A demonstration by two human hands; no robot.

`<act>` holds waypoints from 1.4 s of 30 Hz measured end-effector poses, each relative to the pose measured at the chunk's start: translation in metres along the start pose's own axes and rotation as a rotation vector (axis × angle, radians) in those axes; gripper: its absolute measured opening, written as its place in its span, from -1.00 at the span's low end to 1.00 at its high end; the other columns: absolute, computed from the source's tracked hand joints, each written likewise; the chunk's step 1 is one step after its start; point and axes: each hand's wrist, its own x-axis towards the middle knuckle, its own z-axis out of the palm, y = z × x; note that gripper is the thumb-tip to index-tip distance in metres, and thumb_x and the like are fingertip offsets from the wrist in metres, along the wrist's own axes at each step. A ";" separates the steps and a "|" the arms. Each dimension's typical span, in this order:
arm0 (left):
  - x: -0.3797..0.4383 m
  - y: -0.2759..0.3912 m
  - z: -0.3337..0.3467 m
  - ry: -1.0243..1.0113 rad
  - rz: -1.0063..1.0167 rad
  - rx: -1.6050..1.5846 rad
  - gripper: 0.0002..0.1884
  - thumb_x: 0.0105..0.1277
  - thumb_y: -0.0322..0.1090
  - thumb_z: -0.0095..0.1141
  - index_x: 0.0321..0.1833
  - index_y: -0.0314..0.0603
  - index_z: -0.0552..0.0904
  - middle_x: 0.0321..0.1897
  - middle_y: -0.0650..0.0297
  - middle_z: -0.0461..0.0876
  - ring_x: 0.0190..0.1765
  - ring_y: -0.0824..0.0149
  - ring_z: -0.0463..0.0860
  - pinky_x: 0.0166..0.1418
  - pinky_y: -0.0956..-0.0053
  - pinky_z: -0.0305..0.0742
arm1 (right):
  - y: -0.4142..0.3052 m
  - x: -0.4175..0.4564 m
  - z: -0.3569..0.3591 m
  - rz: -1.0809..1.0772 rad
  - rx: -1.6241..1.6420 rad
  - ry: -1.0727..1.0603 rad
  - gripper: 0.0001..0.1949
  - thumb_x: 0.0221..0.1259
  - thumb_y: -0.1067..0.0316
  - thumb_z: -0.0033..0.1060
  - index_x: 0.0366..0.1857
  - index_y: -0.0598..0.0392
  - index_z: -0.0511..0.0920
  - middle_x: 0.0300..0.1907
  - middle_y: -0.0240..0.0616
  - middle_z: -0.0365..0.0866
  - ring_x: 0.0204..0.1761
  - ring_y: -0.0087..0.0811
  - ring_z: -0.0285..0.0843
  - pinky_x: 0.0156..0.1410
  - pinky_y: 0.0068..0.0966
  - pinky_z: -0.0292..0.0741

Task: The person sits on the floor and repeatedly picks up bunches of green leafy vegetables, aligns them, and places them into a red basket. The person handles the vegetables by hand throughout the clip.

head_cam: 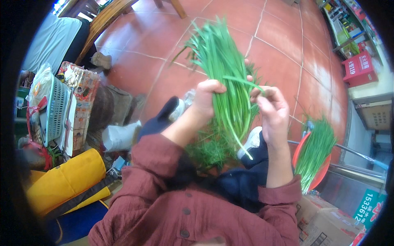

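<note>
My left hand (210, 95) is closed around a thick bunch of green garlic chives (229, 70), held up over the floor with the leafy ends pointing away from me and the pale stems towards me. Right beside the bunch, my right hand (272, 107) pinches one chive leaf between thumb and fingers. Below the bunch, a loose heap of green trimmings (212, 149) lies on the floor between my shoes. To my right, a red basin (320, 178) holds another bunch of chives (317, 147) with its stems towards me.
Red floor tiles (138, 70) stretch ahead. On the left stand a light-blue plastic basket (57, 107), a patterned carton (81, 110), a white sack (120, 136) and a yellow roll (69, 181). On the right are a red box (360, 69) and cardboard cartons (323, 224). A wooden bench (104, 23) is at the upper left.
</note>
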 end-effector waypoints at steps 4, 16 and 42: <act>0.001 -0.003 0.000 0.050 0.051 0.031 -0.13 -0.16 -0.36 -0.06 0.42 -0.38 0.27 0.09 -0.12 0.56 0.11 -0.01 0.60 0.29 0.14 0.49 | -0.006 0.005 -0.019 -0.034 0.364 -0.084 -0.91 0.28 0.39 0.03 -0.25 0.15 0.50 -0.23 -0.14 0.61 -0.21 -0.38 0.52 0.13 -0.38 0.43; 0.002 -0.004 -0.011 0.027 -0.050 -0.017 -0.35 0.12 -0.40 0.15 0.34 -0.29 0.34 -0.06 0.16 0.59 0.01 0.16 0.62 0.17 0.20 0.57 | 0.004 0.004 -0.014 0.046 -0.109 -0.081 -0.71 0.49 0.20 -0.01 -0.13 0.25 0.58 -0.26 -0.13 0.68 -0.24 -0.36 0.62 0.09 -0.40 0.49; 0.003 0.050 -0.030 0.145 0.244 0.135 -0.56 0.28 -0.49 0.05 0.22 -0.15 0.35 -0.14 0.26 0.51 0.11 0.14 0.52 0.15 -0.08 0.57 | -0.009 -0.015 -0.022 -0.196 -0.485 -0.208 -0.67 0.35 0.13 0.18 -0.37 0.25 0.67 -0.46 -0.27 0.62 -0.45 -0.49 0.53 -0.34 -0.53 0.43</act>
